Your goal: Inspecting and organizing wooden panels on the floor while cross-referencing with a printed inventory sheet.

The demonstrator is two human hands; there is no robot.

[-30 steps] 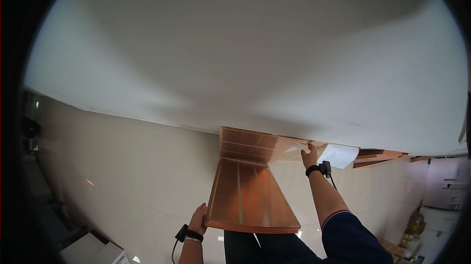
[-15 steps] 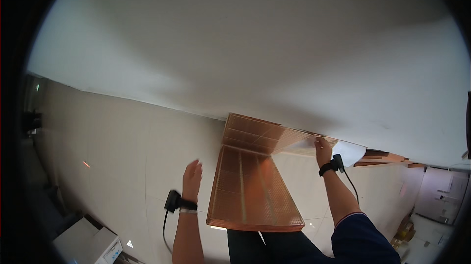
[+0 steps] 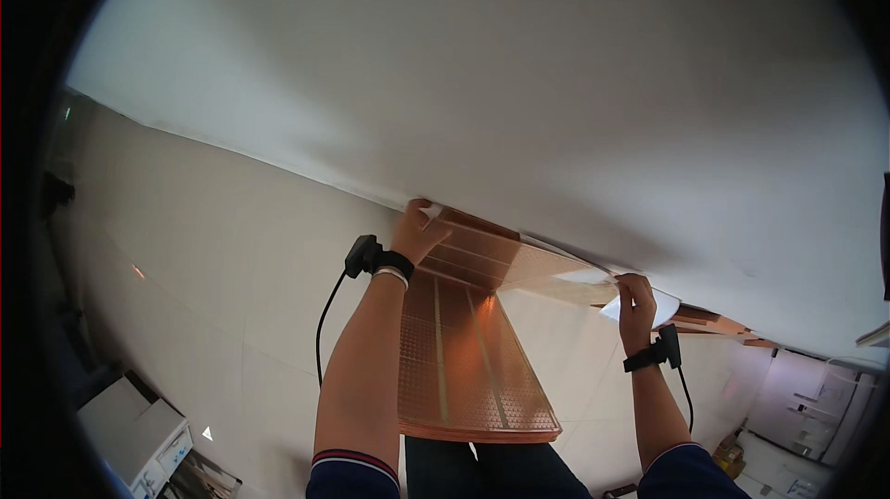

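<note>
A copper-coloured gridded panel [image 3: 471,252] stands along the foot of a white wall. My left hand [image 3: 419,232] has its fingers bent around the panel's left end, where a small white corner shows by the fingertips. At the other end my right hand [image 3: 636,302] pinches the upper right edge. White sheets [image 3: 609,312] show behind and beside this hand. Between my arms a stack of similar copper-coloured panels [image 3: 473,351] lies with its near edge by my legs. Its layered edge faces me.
The white wall [image 3: 482,82] fills the upper view. More brown panels [image 3: 709,323] lean against it on the right. A light tiled floor [image 3: 232,249] spreads left. A white cabinet [image 3: 134,429] stands lower left, and pale equipment [image 3: 797,402] at far right. Wrist straps on both arms trail black cables.
My left hand has moved up and forward from beside the stack to the standing panel's left end. My right hand stays at the right end, and the view has shifted slightly.
</note>
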